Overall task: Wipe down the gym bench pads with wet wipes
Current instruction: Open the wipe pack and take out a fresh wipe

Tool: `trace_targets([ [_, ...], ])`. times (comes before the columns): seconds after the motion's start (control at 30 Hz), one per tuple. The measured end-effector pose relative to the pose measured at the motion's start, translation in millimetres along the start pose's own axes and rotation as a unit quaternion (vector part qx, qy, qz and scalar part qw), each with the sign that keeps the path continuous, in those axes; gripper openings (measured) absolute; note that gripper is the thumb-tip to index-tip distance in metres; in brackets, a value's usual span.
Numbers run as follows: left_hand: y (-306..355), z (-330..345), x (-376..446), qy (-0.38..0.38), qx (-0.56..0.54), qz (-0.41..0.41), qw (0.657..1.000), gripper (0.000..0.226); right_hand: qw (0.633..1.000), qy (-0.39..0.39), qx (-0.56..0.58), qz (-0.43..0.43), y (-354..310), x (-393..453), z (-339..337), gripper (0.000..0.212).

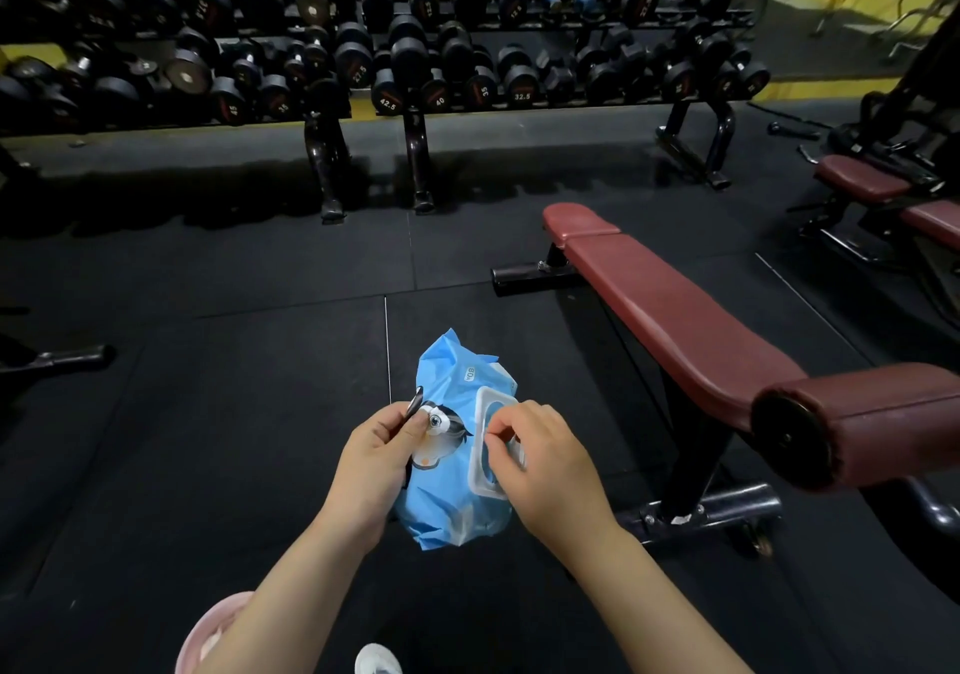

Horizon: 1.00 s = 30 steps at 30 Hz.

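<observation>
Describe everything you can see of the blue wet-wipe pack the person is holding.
The wet-wipe pack is a soft, crinkled light-blue plastic pouch with a cartoon figure printed on it and a white rigid lid frame on its front. It is held in the air above the black floor, left of the red bench. The left hand grips its left edge, together with a thin dark object; the right hand pinches at the lid. No wipe is out yet.
</observation>
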<state>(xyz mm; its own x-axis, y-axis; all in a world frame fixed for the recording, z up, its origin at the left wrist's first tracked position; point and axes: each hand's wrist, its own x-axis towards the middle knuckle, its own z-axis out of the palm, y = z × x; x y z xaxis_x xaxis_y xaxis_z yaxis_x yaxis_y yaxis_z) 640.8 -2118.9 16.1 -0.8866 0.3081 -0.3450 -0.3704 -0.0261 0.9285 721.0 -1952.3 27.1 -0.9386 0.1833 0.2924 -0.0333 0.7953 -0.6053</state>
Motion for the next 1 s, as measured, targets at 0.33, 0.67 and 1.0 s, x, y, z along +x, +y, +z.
trace_targets([
  [0.33, 0, -1, -1, 0.002, 0.000, -0.003, 1.000, 0.021, 0.987, -0.027, 0.121, 0.102, 4, -3, 3, 0.014],
  [0.67, -9, -7, 2, 0.009, 0.008, -0.009, 1.000, 0.019, 0.999, -0.008, 0.034, 0.021, -3, -3, 6, 0.011],
  [1.0, -18, -14, 3, 0.018, 0.009, -0.045, 0.999, 0.016, 0.954, -0.012, 0.233, 0.189, -5, 1, 6, 0.018],
])
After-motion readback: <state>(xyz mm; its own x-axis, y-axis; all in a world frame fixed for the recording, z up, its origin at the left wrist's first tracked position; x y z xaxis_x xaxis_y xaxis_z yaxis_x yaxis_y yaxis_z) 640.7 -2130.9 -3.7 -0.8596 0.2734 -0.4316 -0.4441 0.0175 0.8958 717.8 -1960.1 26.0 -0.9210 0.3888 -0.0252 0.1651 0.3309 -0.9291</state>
